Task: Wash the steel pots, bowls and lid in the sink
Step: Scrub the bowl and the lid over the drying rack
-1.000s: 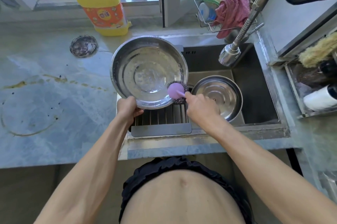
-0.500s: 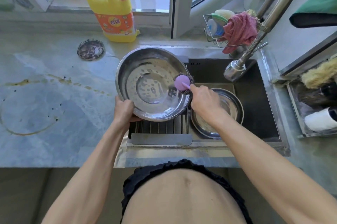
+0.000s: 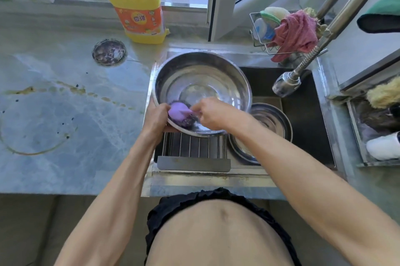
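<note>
Left hand: your left hand [image 3: 156, 119] grips the near rim of the big bowl [image 3: 202, 92], fingers curled around the edge. It holds the bowl tilted toward you, so the inside faces up and the scrubber can reach the wall.

Right hand: your right hand [image 3: 213, 114] is clamped on the handle of the scrubber [image 3: 180, 114], fingers curled around it. The handle itself is mostly hidden under the fingers.

Scrubber: the purple head with dark wire wool presses on the inner wall of the bowl, between your two hands, just beside the left thumb. I judge you scrub the near side here because the tilt brings this part close.

Big bowl: it rests over the rack [image 3: 192, 146], which lies just below your left hand. The rack probably carries some weight, so one hand is enough to steady the bowl.

Small bowl: the second bowl [image 3: 272, 123] sits in the sink [image 3: 307, 127], under and behind your right forearm. It waits there, I think, for its turn.

Tap: the tap [image 3: 285, 84] hangs beyond your right hand, over the sink. I see no water running.

Soap: the yellow bottle [image 3: 138, 10] stands far beyond your left hand, on the counter [image 3: 65, 114].

Stage: washing of the big bowl seems in the middle; rinsing is not yet done, as I judge.
</note>
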Available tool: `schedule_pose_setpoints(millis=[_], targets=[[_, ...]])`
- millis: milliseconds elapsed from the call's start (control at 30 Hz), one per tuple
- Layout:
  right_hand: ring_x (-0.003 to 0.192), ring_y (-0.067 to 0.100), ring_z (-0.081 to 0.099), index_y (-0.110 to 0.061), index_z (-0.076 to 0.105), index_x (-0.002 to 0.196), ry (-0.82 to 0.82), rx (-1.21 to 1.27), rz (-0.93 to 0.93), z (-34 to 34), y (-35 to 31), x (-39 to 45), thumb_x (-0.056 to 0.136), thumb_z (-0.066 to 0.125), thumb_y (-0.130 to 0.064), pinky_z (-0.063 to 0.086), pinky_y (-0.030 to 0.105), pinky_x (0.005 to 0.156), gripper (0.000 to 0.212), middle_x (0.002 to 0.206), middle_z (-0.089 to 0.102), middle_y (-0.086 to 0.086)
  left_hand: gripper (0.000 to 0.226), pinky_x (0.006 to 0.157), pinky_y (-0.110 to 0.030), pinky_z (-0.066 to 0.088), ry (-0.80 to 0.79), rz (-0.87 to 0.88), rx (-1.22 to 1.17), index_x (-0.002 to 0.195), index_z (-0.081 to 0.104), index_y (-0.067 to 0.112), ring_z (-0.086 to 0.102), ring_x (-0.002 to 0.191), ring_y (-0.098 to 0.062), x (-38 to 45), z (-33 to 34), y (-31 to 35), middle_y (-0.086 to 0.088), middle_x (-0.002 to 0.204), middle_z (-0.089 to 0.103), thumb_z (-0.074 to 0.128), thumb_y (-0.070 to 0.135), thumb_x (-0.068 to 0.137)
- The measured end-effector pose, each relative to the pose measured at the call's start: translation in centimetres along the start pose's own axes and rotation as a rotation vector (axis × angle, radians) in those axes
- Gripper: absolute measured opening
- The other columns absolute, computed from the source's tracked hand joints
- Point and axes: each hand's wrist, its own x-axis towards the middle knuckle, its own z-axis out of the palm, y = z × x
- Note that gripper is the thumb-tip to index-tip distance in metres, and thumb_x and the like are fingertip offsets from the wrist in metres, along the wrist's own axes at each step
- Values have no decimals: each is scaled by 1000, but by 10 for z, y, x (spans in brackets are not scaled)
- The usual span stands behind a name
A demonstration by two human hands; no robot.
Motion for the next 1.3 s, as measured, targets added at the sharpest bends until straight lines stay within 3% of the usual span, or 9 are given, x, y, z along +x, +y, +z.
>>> schedule_pose_setpoints(millis=[167,333,400,533,700,800,900,1067,1300], targets=[[107,37,62,-9,57,129,167,-229,427,-22,42,-18,95,43,-10,49,40,86,36,123,62,15,66,56,-46,61,40,17,93,140,50,32,68,100,-28,-2,-7,0,-1,119,65,46,1,82],[88,21,61,-32,58,136,208,127,-14,-4,21,-4,92,48,0,51,37,75,55,112,67,5,65,90,-45,60,-43,153,191,136,55,23,68,109,-22,-11,8,12,-3,118,69,54,4,73],[91,25,62,-22,67,118,5,54,32,-7,24,-13,90,48,-4,51,37,78,39,106,66,7,67,83,-48,62,20,118,145,130,56,23,67,110,-27,-8,2,13,-2,114,69,51,7,65],[107,37,63,-19,56,135,291,-162,422,-20,49,-18,94,44,-9,49,40,86,43,123,63,15,65,67,-47,63,-19,127,219,140,51,26,68,107,-27,-7,-4,16,-3,118,67,47,0,81],[91,28,61,-20,68,115,38,102,78,-5,21,-13,92,48,-3,47,31,70,34,105,67,7,63,70,-34,63,-6,150,253,137,54,20,69,107,-27,-10,2,22,0,110,69,48,1,77],[104,36,63,-13,60,127,195,-115,425,-16,48,-20,94,46,-9,49,39,84,36,119,64,16,65,59,-40,63,-7,125,261,140,51,28,71,97,-23,-13,-6,22,1,112,68,47,1,81],[93,27,66,-29,50,143,365,80,220,-11,35,-14,93,45,-2,55,37,78,57,124,65,8,68,79,-47,62,-79,181,344,141,52,26,69,101,-20,-18,2,25,6,111,69,51,8,76],[93,17,58,-31,64,130,-142,127,-93,-15,32,-23,96,47,-1,47,32,84,48,117,66,-1,69,92,-55,58,20,164,345,139,54,28,68,106,-25,-14,-2,27,5,110,68,48,14,71],[102,39,64,-28,47,142,500,-45,345,-20,53,-6,99,37,-10,50,46,84,48,122,64,16,56,89,-42,57,-33,223,335,132,54,29,66,106,-21,-32,10,34,10,106,66,51,19,77]])
